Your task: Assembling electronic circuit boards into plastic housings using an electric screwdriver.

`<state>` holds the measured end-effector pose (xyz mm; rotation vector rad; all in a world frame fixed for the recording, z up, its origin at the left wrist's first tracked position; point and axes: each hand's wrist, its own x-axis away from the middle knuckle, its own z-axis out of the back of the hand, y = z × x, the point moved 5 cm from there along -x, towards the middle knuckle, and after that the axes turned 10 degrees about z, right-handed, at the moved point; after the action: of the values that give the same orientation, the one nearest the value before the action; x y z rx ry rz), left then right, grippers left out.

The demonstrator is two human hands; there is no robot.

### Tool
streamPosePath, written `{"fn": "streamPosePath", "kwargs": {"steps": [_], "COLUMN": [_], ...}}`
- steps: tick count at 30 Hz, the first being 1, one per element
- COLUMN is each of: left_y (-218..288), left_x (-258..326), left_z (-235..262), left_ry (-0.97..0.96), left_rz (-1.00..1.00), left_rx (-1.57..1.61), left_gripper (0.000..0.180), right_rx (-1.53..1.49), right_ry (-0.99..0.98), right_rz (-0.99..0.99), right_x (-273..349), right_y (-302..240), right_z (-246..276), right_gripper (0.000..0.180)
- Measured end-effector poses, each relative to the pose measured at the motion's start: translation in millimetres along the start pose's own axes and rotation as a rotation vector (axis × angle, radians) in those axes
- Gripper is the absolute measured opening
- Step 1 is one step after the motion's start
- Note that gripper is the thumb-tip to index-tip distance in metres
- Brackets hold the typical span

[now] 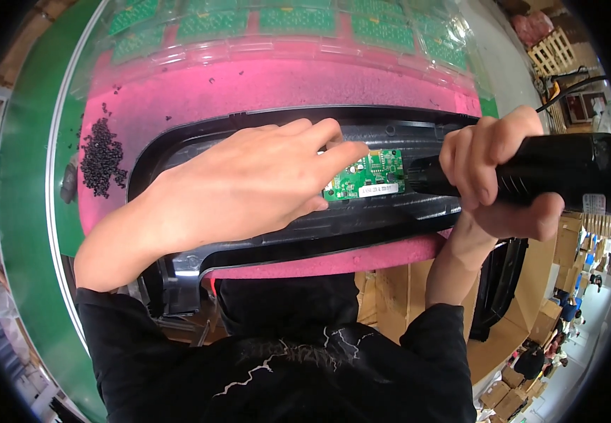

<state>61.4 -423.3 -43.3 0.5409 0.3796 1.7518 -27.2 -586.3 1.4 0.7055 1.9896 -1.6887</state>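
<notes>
Pink mat [284, 84] under black shell [334, 233], likely cushioning. I see left hand [249, 173] curled over green board [383, 166] inside shell, presumably steadying; can't tell if gripping. Right hand [485, 158] wraps black tool [563, 162] firmly, end toward board. Black bits [102, 158] heaped left, likely for reach.

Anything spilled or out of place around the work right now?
Yes, mildly: small black parts lie in a loose heap on the pink mat, left of the black shell, with strays scattered beyond. It looks like a spill, but may be deliberate.
</notes>
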Motion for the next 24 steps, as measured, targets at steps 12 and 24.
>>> {"fn": "streamPosePath", "kwargs": {"steps": [12,24], "left_y": [9.8,65.5], "left_x": [-11.7,4.7], "left_z": [17.8,23.3], "left_ry": [-0.037,0.044], "left_rz": [-0.038,0.024], "left_rx": [-0.023,-0.047], "left_gripper": [0.058,0.057], "right_rx": [0.115,-0.243], "right_ry": [0.206,1.029], "right_rz": [-0.102,-0.022], "right_x": [-4.6,20.0], "right_y": [-14.8,-13.0], "right_z": [4.9,77.5], "right_gripper": [0.068,0.021]}}
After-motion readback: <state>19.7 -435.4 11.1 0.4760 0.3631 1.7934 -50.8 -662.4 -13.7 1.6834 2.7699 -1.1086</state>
